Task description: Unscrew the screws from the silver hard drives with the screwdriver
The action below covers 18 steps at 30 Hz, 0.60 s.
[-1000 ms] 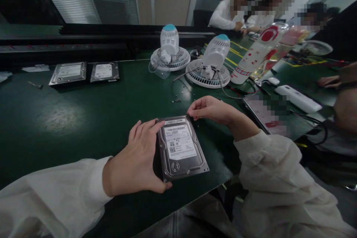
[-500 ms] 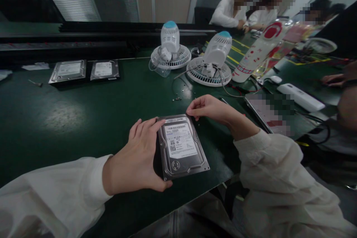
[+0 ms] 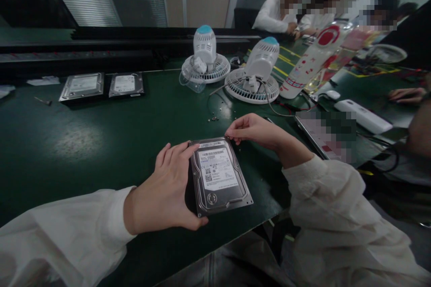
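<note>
A hard drive [image 3: 220,175] with a white printed label rests on the green table in front of me, its metal top facing up. My left hand [image 3: 171,188] grips its left side, with the thumb at the near corner and a finger on the far left corner. At the drive's far right corner, my right hand [image 3: 247,130] pinches with thumb and index finger. Whatever sits in that pinch is too small to make out. Several small screws [image 3: 213,119] lie scattered on the table beyond the drive.
Two more hard drives, a larger one [image 3: 82,86] and a smaller one [image 3: 126,84], lie at the back left. Two white fans [image 3: 206,69] stand face down behind the screws. A tablet-like device [image 3: 313,141], a white power strip [image 3: 363,116] and cables are at right. Other people sit beyond.
Both hands and the drive stay almost in place. My right fingertips remain at the drive's far right corner.
</note>
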Available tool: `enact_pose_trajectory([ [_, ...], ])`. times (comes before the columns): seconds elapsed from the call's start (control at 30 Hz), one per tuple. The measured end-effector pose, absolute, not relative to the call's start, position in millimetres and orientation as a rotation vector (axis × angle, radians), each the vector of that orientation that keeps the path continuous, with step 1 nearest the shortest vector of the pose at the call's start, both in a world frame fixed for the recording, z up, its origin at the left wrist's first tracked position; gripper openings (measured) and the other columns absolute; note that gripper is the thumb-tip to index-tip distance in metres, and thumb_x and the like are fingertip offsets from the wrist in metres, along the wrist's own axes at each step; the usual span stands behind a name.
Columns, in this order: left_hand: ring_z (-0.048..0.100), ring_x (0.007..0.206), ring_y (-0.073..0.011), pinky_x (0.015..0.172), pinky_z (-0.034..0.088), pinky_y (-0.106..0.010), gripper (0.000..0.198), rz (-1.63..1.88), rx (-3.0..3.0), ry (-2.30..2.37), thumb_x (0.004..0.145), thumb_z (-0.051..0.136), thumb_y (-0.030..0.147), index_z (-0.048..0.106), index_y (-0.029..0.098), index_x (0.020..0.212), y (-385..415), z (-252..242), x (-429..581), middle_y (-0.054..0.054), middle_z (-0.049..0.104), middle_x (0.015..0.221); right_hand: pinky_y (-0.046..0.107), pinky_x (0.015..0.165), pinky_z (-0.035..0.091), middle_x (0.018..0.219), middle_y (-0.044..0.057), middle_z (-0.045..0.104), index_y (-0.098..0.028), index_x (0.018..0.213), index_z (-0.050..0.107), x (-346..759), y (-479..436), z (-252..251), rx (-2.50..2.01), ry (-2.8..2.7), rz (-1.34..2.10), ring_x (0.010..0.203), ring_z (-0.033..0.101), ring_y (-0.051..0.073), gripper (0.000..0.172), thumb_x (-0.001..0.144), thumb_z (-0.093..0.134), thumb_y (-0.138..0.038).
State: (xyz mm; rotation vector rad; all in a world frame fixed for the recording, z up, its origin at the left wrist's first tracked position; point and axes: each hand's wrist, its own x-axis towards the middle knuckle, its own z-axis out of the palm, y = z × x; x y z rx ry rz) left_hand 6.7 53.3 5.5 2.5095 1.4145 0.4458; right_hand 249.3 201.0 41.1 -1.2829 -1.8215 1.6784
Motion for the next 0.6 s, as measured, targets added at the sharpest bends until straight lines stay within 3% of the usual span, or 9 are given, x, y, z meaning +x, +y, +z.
enact_pose_trajectory([
  [0.27, 0.025, 0.146, -0.0430, 0.122, 0.009, -0.066, 0.134, 0.451, 2.516, 1.423, 0.054, 0.076, 0.068, 0.001, 0.014, 0.152, 52.4, 4.7, 6.3, -0.023, 0.030, 0.153, 0.020, 0.058, 0.050, 0.073, 0.003, 0.073, -0.012, 0.074, 0.075, 251.9, 203.0, 40.2, -1.240, -1.842, 1.701, 0.063, 0.061, 0.007, 0.022, 0.060, 0.085, -0.026],
  [0.6, 0.026, 0.146, -0.0430, 0.121, 0.009, -0.066, 0.134, 0.432, 2.516, 1.436, 0.054, 0.075, 0.070, 0.001, 0.015, 0.151, 53.4, 6.5, 8.2, -0.024, 0.030, 0.152, 0.019, 0.054, 0.047, 0.063, 0.001, 0.068, -0.011, 0.070, 0.074, 246.5, 199.6, 42.2, -1.293, -1.838, 1.641, 0.055, 0.057, 0.005, 0.019, 0.064, 0.083, -0.026],
])
